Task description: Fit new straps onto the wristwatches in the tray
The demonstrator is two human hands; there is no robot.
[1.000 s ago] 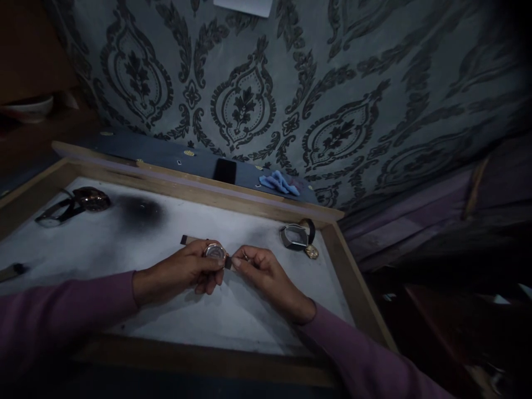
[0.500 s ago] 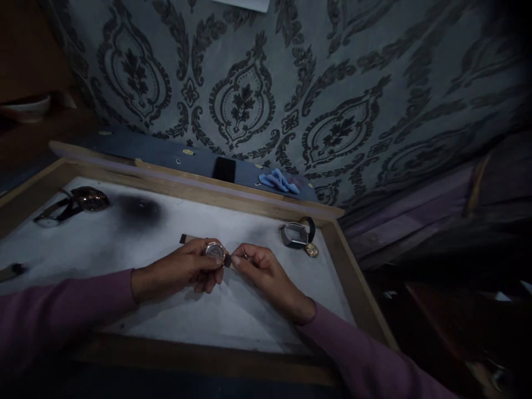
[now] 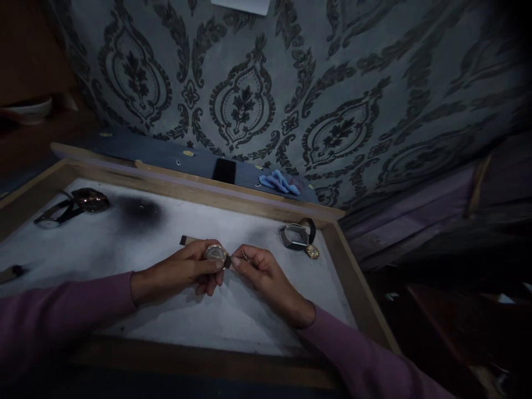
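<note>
A round wristwatch point(image 3: 215, 252) with a metal rim lies in my left hand point(image 3: 195, 265), whose thumb presses on its edge. Its strap shows at both sides: one dark-tipped end point(image 3: 183, 240) sticks out past my left hand, and a short dark piece point(image 3: 227, 262) meets the fingers of my right hand point(image 3: 258, 268). My right thumb and forefinger pinch this strap at the watch's right side. Part of the strap is hidden by my fingers, and a small shiny bit shows near the right fingertips. Both hands hover over the white floor of a shallow wooden tray point(image 3: 361, 277).
At the tray's left lie dark watches point(image 3: 89, 200), with a dark-ended object point(image 3: 12, 271) below. Several watches, including a grey-strapped one point(image 3: 294, 236) and a gold one point(image 3: 312, 251), lie at the right. Behind the rim are a black phone-like slab point(image 3: 224, 170) and a blue cloth point(image 3: 279, 182).
The watch has tilted slightly in my left hand, so its face catches the light differently. Both hands keep nearly the same place and grip.
</note>
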